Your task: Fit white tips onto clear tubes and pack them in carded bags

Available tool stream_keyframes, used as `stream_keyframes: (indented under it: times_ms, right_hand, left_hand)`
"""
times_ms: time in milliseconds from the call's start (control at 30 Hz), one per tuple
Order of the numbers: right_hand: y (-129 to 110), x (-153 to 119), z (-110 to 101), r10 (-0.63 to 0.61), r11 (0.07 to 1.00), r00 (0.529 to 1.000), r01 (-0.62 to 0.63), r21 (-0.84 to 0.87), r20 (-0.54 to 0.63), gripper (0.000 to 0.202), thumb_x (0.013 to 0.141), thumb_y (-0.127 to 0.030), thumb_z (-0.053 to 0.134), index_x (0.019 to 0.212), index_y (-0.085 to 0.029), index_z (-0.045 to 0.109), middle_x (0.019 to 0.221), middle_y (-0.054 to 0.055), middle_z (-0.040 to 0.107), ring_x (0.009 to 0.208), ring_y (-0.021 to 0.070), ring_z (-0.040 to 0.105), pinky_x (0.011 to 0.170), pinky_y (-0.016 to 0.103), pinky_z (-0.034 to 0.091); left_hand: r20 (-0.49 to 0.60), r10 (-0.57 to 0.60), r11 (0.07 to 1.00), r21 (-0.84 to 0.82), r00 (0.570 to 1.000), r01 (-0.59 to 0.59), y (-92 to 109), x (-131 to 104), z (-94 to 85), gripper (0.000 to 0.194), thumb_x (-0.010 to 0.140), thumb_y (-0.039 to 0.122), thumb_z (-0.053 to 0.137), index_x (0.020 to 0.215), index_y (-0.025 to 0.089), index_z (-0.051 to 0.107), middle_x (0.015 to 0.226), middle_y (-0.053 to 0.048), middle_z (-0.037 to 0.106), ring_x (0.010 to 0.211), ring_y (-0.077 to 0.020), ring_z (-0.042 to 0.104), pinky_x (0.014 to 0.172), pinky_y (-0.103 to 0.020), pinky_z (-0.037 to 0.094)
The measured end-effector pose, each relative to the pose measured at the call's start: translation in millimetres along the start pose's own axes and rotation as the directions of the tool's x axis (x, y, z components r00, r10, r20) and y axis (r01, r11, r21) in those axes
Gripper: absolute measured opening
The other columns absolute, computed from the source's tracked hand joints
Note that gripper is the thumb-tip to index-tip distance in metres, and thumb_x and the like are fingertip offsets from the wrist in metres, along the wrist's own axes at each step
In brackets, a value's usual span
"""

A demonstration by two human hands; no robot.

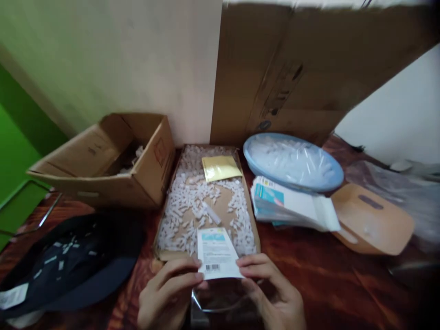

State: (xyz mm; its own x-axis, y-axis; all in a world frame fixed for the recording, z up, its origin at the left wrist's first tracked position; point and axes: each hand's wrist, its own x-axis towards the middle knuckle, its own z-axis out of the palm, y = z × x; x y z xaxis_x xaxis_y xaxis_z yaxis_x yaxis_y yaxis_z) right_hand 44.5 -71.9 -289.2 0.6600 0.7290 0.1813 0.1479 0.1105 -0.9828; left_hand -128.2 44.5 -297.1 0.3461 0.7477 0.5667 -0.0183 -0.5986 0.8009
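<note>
Between both hands is a white printed card with a blue panel and a barcode. My left hand pinches its lower left edge, and my right hand grips the lower right edge. Something clear and shiny, like a plastic piece, shows just below the card. Its exact shape is hard to make out. Directly beyond lies a shallow cardboard tray scattered with small white plastic pieces. A yellow packet and a clear tube rest among them.
Left stand an open cardboard box and a dark cap with small white bits. To the right are a blue basin of bagged white items, a stack of printed cards, an orange scoop and clear plastic. Large cardboard leans behind.
</note>
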Motion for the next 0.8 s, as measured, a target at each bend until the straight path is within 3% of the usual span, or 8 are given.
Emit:
stream_keyframes:
  times_ms: [200, 300, 400, 567, 800]
  right_hand:
    - [27.6, -39.7, -8.1, 0.111, 0.994, 0.990, -0.111, 0.013, -0.084, 0.006, 0.085, -0.032, 0.079, 0.079, -0.030, 0.081, 0.104, 0.009, 0.069, 0.096, 0.0242, 0.069, 0.081, 0.034, 0.059]
    - [28.3, -42.4, -12.0, 0.281, 0.948, 0.957, -0.267, 0.171, -0.065, 0.013, 0.092, -0.036, 0.072, 0.097, -0.030, 0.081, 0.098, 0.008, 0.070, 0.090, 0.0216, 0.070, 0.078, 0.032, 0.060]
    - [26.0, -40.0, -13.8, 0.406, 0.869, 0.912, -0.406, 0.283, 0.063, 0.024, 0.098, -0.041, 0.062, 0.113, -0.031, 0.077, 0.089, 0.006, 0.072, 0.073, 0.0179, 0.068, 0.066, 0.029, 0.059]
    - [25.2, -33.0, -14.0, 0.511, 0.842, 0.851, -0.524, 0.129, 0.121, 0.020, 0.088, -0.039, 0.077, 0.105, -0.028, 0.079, 0.087, 0.004, 0.073, 0.063, 0.0131, 0.065, 0.057, 0.023, 0.054]
    - [27.0, -27.6, -22.9, 0.527, 0.823, 0.824, -0.556, 0.115, 0.208, 0.012, 0.088, -0.036, 0.077, 0.093, -0.026, 0.078, 0.078, 0.001, 0.072, 0.065, 0.0107, 0.064, 0.057, 0.017, 0.050]
  left_hand:
    - [0.267, -0.148, 0.989, 0.067, 0.952, 0.135, 2.2, -28.6, -19.2, 0.027, 0.088, 0.012, 0.072, 0.101, 0.034, 0.083, 0.108, -0.005, 0.081, 0.089, -0.0198, 0.080, 0.075, -0.024, 0.067]
    - [0.246, -0.159, 0.986, 0.088, 0.956, 0.141, 0.9, -30.1, -21.1, 0.026, 0.089, 0.012, 0.072, 0.101, 0.032, 0.082, 0.108, -0.005, 0.078, 0.090, -0.0181, 0.079, 0.076, -0.023, 0.066]
    - [0.245, -0.116, 0.991, 0.090, 0.963, 0.097, -2.6, -26.3, -21.0, 0.023, 0.088, 0.010, 0.072, 0.096, 0.029, 0.082, 0.102, -0.005, 0.076, 0.090, -0.0155, 0.077, 0.079, -0.020, 0.064]
    - [0.349, -0.093, 0.995, 0.056, 0.932, 0.078, -6.4, -21.4, -22.4, 0.014, 0.086, 0.014, 0.077, 0.092, 0.026, 0.081, 0.098, -0.004, 0.075, 0.089, -0.0133, 0.076, 0.080, -0.017, 0.061]
    - [0.374, -0.179, 0.984, 0.055, 0.910, 0.171, -5.8, -22.0, -21.6, 0.013, 0.087, 0.014, 0.076, 0.088, 0.026, 0.080, 0.095, -0.001, 0.073, 0.085, -0.0121, 0.074, 0.078, -0.018, 0.057]
